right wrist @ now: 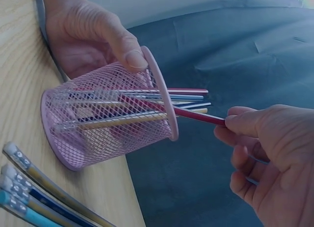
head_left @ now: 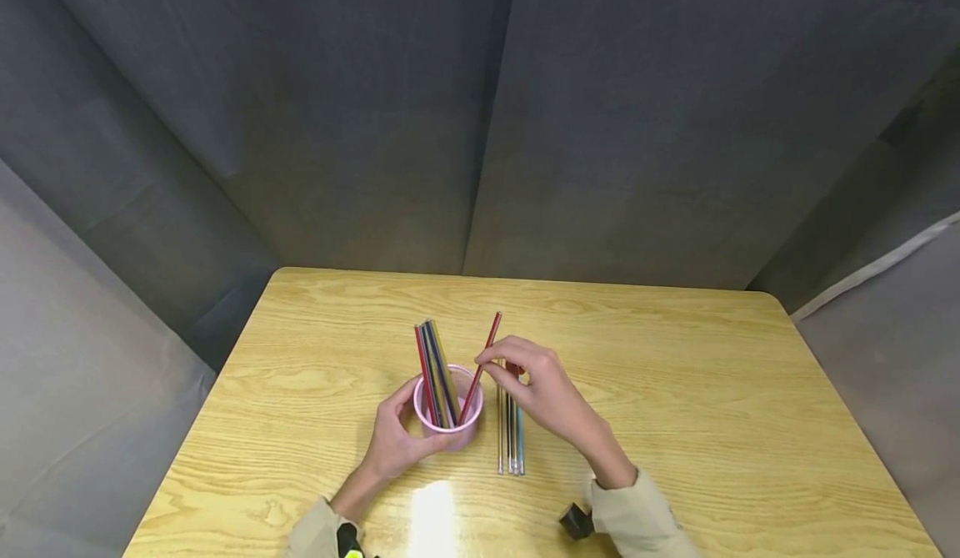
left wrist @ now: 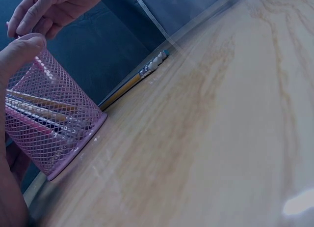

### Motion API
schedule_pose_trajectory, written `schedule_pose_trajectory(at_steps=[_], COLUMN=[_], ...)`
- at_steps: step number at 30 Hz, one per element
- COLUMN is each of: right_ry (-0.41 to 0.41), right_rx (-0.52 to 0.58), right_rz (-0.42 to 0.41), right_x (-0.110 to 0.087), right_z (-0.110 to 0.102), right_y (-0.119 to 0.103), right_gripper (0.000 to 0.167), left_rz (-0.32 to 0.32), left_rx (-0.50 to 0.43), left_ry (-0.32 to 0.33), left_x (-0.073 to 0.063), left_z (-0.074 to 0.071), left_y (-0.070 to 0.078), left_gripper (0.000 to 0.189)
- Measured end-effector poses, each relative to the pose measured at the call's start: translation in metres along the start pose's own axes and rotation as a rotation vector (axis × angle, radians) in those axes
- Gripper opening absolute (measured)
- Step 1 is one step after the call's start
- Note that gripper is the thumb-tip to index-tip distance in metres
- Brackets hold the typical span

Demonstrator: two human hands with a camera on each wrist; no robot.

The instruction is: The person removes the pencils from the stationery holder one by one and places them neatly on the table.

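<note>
A pink mesh pencil cup (head_left: pixel 463 434) stands upright on the table, and my left hand (head_left: pixel 395 444) holds it round its left side, thumb near the rim. Several pencils (head_left: pixel 432 366) lean inside it toward the far left. Between thumb and fingertips, my right hand (head_left: pixel 542 381) pinches a red pencil (right wrist: pixel 201 116) whose lower part is inside the cup. Beside the cup, partly under my right hand, several more pencils (head_left: pixel 511 449) lie on the table, their eraser ends toward me. The right wrist view shows yellow, dark blue and light blue pencils (right wrist: pixel 29 214) among them.
The wooden table (head_left: pixel 675 391) extends to both sides of the cup. A small black block (head_left: pixel 576 521) sits by my right sleeve near the front. Grey curtains (head_left: pixel 375 124) hang behind the table and at its sides.
</note>
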State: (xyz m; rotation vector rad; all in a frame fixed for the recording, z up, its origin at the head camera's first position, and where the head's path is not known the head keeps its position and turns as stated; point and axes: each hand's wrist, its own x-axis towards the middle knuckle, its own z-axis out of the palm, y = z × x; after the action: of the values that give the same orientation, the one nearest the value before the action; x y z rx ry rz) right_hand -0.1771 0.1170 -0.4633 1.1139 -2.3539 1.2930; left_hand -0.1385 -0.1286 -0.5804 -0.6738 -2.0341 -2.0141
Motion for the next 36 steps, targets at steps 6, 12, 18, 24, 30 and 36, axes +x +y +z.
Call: schedule_pose_trajectory(at_steps=[6,12,18,24,30,36], right_ry=[0.029,0.058,0.097,0.133,0.162,0.214], right_rx=[0.014,-0.001,-0.018,-0.019,-0.026,-0.024], right_rz=[0.004,0.013,0.022,-0.001,-0.008,-0.034], right_x=[0.000,0.000,0.000,0.001,0.001,0.001], right_z=[-0.006,-0.009,-0.013,-0.019,-0.026,-0.032], right_y=[0.000,-0.001,-0.002,-0.003,-0.002,-0.001], right_gripper=[0.018,0.015,0.015,0.018,0.017,0.020], left_rz=[0.001,-0.012,-0.020,-0.022,-0.019,-0.014], left_rx=[-0.009,-0.009,-0.008,-0.007,0.006,0.004], left_ry=[0.002,0.005,0.007,0.009,0.016,0.014], left_x=[0.000,-0.001,-0.001,-0.001,-0.001,-0.001], left_z=[0.000,0.000,0.000,0.000,0.000,0.000], left_y=[0.000,0.001,0.000,0.000,0.001,0.000], left_gripper=[0.083,0.084,0.084,0.084,0.085,0.086])
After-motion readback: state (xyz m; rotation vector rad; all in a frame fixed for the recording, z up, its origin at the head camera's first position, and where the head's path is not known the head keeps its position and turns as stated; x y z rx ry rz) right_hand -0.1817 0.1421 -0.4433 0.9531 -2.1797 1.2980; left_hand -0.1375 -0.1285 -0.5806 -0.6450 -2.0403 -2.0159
